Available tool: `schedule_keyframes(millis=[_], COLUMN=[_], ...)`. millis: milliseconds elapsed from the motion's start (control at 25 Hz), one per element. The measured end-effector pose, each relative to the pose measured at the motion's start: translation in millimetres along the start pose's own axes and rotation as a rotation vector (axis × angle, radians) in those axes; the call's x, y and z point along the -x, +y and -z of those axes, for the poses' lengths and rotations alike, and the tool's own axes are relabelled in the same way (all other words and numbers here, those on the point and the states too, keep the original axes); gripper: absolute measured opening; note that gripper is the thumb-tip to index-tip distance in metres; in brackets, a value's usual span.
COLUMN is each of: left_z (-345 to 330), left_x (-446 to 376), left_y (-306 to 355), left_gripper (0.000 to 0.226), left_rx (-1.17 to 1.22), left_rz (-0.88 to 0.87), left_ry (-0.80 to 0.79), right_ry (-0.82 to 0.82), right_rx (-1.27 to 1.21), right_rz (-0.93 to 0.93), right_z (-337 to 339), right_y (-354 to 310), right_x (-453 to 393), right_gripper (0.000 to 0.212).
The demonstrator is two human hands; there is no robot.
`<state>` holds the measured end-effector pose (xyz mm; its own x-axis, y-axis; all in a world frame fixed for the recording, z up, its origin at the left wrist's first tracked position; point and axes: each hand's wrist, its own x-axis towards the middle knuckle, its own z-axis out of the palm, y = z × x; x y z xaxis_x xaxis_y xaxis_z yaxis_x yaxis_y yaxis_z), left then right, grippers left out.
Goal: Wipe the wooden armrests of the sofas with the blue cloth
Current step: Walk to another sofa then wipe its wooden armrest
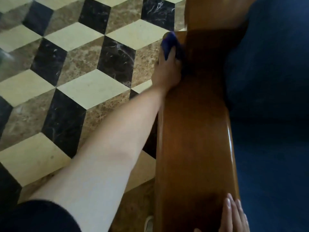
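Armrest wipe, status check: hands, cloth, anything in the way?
Left hand shut on blue cloth, pressed at armrest far outer edge. Right hand flat, open, on near end. Nothing in the way.

Single head-worn wide-angle view, pitched steeply downward and forward. Camera sat close above the wooden armrest (195,131), which ran lengthwise up the frame's centre-right. Patterned floor (75,56) filled the left side; blue sofa cushion (270,97) filled the right. Edges showed wide-angle distortion.
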<state>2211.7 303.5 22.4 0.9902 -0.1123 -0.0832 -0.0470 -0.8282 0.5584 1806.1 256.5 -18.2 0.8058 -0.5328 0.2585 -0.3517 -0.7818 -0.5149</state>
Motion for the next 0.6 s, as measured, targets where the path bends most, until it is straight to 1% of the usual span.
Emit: schedule_keyframes(millis=[40, 80, 120, 200, 280, 320, 400, 480, 520, 600], left_z=[-6, -16, -25, -50, -48, -41, -30, -32, -34, -29], left_x=[-32, -50, -57, -45, -1, 31, 124, 239, 301, 429], left_y=[-4, -10, -21, -30, -27, -21, -17, -22, -27, -34], left_gripper=[0.051, 0.052, 0.053, 0.057, 0.063, 0.062, 0.054, 0.047, 0.046, 0.05], left_rx=[-0.068, -0.143, -0.177, -0.179, -0.21, -0.235, -0.314, -0.36, -0.363, -0.343], left_rz=[-0.024, -0.059, -0.088, -0.169, -0.205, -0.221, -0.316, -0.426, -0.425, -0.334], left_ry=[0.005, -0.001, 0.025, 0.028, 0.005, -0.006, -0.02, -0.052, -0.079, -0.175], right_ry=[0.016, -0.047, -0.145, -0.314, -0.411, -0.45, -0.508, -0.494, -0.457, -0.409], right_rx=[-0.007, 0.006, 0.045, 0.203, 0.315, 0.34, 0.333, 0.247, 0.155, -0.074], right_rz=[0.023, 0.066, 0.127, 0.218, 0.213, 0.194, 0.154, 0.1, 0.058, -0.05], right_z=[-6, -7, -3, 16, 29, 31, 37, 42, 44, 55], right_y=[4, 4, 4, 16, 20, 19, 12, 8, 7, 9], right_x=[-1, -3, -8, -14, -21, -22, -20, -17, -18, -14], right_gripper=[0.067, 0.069, 0.071, 0.075, 0.08, 0.081, 0.079, 0.071, 0.066, 0.057])
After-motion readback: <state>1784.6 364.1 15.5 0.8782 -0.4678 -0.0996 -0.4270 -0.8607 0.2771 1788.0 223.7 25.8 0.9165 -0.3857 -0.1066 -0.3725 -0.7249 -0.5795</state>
